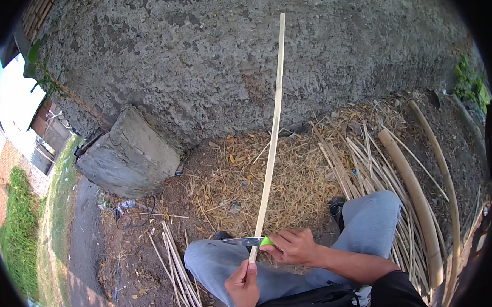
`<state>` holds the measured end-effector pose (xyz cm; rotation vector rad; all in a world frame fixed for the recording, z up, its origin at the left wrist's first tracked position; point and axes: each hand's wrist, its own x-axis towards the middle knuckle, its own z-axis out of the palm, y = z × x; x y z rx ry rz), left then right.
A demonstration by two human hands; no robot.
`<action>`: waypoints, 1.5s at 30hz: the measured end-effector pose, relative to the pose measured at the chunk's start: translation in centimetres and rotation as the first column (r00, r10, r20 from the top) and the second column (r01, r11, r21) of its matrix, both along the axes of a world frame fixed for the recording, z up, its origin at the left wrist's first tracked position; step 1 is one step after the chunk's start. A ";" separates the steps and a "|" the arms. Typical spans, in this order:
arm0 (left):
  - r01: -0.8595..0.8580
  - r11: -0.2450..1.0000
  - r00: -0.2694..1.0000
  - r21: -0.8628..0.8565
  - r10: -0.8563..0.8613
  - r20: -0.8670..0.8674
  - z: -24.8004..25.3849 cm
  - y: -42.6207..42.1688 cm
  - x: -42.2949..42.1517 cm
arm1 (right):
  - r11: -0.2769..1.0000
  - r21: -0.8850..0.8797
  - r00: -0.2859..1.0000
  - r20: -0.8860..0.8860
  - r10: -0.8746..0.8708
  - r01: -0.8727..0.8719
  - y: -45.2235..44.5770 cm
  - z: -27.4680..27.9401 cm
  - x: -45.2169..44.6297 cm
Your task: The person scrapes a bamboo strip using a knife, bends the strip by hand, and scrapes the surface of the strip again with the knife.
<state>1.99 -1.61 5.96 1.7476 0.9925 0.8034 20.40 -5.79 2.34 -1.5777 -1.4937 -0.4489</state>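
A long, pale bamboo strip (274, 136) reaches from my lap up across the view in front of the wall. Its near end is pinched between the thumb and fingers of my left hand (243, 285). My right hand (290, 246) is wrapped round the green handle of a knife (244, 241). The knife's blade points left and lies across the strip, just beyond my left fingers. How deep the edge sits in the strip, if at all, I cannot tell.
Split bamboo strips (176, 272) lie on the ground at left, and a larger pile (406, 229) at right beside a thick bamboo pole (413, 201). A concrete block (130, 153) stands against the rough wall (209, 62). Shavings (296, 178) cover the ground ahead.
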 end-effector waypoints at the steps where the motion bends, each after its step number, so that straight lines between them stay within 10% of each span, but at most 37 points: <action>1: -0.001 1.000 1.000 0.009 0.001 -0.006 0.1 -0.1 0.0 | 1.000 0.001 0.999 -0.012 -0.030 0.030 0.1 0.3 0.4; 18: 0.025 0.981 0.981 0.193 0.013 -0.194 -0.9 -1.1 -8.6 | 0.902 0.018 0.880 -0.232 -0.416 0.431 -0.3 2.5 9.2; 26: 0.008 0.991 0.979 0.131 0.019 -0.203 -1.1 -1.5 -9.3 | 0.902 0.057 0.888 -0.215 -0.407 0.428 -0.3 2.1 8.6; 34: -0.046 0.985 0.966 0.169 0.087 -0.242 -1.8 -0.8 -8.9 | 0.999 -0.006 0.996 -0.075 -0.052 0.051 -1.2 1.7 2.7; 45: 0.003 0.975 0.978 0.224 0.043 -0.204 -1.8 -0.9 -9.0 | 0.994 0.054 0.995 -0.034 -0.090 0.092 -0.7 1.9 3.3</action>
